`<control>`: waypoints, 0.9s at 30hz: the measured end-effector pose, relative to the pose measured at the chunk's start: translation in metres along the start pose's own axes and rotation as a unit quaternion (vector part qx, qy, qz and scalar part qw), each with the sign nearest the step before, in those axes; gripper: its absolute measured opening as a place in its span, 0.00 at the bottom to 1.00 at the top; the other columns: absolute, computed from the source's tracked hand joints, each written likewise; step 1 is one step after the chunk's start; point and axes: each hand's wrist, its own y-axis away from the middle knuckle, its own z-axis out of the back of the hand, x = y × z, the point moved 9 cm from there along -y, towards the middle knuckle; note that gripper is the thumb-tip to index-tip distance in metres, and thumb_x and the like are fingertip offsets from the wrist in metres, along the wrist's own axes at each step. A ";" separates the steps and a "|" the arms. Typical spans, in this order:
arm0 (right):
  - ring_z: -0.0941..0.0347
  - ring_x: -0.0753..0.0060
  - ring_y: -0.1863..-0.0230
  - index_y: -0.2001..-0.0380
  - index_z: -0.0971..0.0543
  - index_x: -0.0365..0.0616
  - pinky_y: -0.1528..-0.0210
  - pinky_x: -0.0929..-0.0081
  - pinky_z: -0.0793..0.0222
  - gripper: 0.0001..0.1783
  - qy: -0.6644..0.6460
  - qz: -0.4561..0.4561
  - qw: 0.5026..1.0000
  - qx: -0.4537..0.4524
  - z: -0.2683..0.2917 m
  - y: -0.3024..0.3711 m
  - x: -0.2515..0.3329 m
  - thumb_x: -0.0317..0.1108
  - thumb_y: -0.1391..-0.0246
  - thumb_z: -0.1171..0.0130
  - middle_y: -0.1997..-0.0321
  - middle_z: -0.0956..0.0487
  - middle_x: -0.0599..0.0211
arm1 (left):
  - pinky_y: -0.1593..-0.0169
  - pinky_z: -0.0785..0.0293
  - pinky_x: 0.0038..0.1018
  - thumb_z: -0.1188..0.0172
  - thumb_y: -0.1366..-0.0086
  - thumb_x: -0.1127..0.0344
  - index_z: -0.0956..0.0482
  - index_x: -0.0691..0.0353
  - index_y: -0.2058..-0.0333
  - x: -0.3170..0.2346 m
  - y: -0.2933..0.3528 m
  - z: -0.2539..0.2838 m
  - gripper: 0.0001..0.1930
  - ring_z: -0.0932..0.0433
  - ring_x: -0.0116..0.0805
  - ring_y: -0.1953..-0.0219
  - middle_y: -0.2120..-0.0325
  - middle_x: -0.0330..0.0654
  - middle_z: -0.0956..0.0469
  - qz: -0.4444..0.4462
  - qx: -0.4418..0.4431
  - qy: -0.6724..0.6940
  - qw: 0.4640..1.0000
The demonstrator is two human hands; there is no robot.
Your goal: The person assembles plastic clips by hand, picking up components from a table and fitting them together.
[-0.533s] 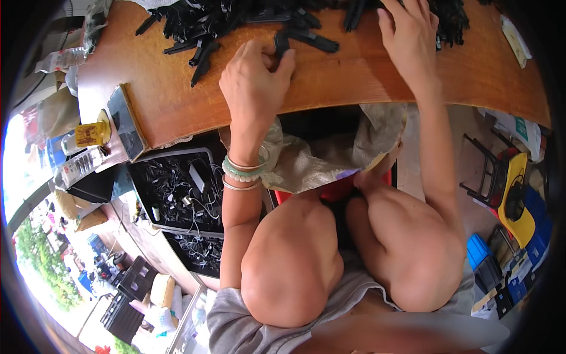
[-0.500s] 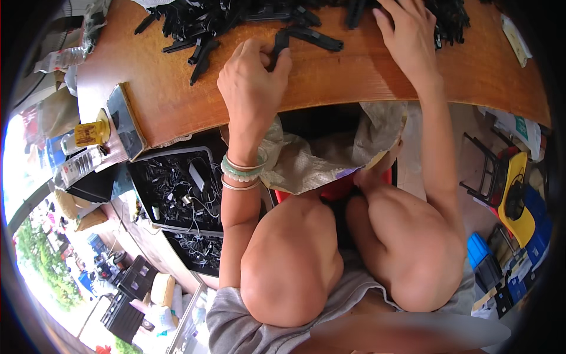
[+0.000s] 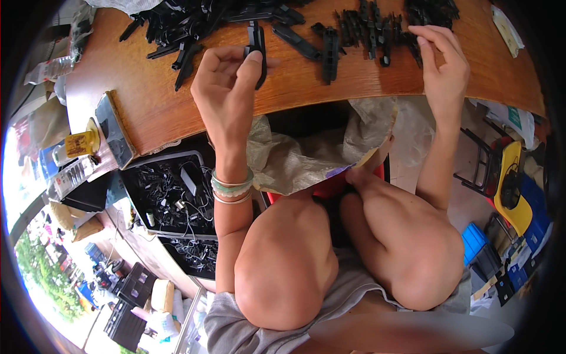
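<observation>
Looking at the upper middle of the frame, we see our left hand (image 3: pixel 227 88) holding a black plastic piece (image 3: pixel 257 56) above the table (image 3: pixel 147 97). The piece sits at the upper right of that hand, pinched between the thumb, which lies across its near face, and the curled fingers at its left side. Its long axis runs almost straight up and down the frame — the narrow end points to the top edge, tipped very slightly left, and the other end points down toward the table's front edge.

Our left hand is plainly the nearer one. Our right hand (image 3: pixel 446 71) is well apart at the upper right, its fingers loosely spread toward the upper left, with nothing seen between them; they are close to a row of narrow black parts (image 3: pixel 371 32), but whether they touch any we cannot tell.

Between the hands lie a ribbed black strip (image 3: pixel 330 56), nearly parallel to the held piece, and a long black part (image 3: pixel 296 41) — this one slanting from upper left to lower right.
</observation>
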 end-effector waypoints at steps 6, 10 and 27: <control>0.31 0.62 0.58 0.69 0.22 0.45 0.55 0.67 0.36 0.12 0.021 0.114 0.985 0.128 -0.031 0.008 0.022 0.18 0.58 0.40 0.62 0.28 0.69 | 0.70 0.27 0.24 0.46 0.39 0.74 0.31 0.68 0.65 0.013 0.003 -0.019 0.05 0.23 0.32 0.74 0.70 0.50 0.22 0.066 0.118 0.212 0.968; 0.31 0.63 0.56 0.68 0.23 0.42 0.53 0.70 0.37 0.11 0.061 0.120 0.983 0.127 -0.039 0.011 0.025 0.17 0.57 0.40 0.59 0.27 0.68 | 0.71 0.27 0.25 0.50 0.33 0.69 0.30 0.70 0.63 0.021 0.011 -0.036 0.08 0.23 0.34 0.71 0.67 0.51 0.23 0.129 0.155 0.279 0.939; 0.26 0.73 0.73 0.67 0.21 0.37 0.74 0.81 0.33 0.09 -0.299 0.076 0.943 0.125 -0.033 0.027 0.082 0.19 0.54 0.37 0.71 0.23 0.62 | 0.65 0.26 0.20 0.39 0.39 0.70 0.22 0.73 0.58 0.003 0.037 -0.069 0.14 0.22 0.26 0.70 0.70 0.42 0.19 0.108 0.253 0.047 0.960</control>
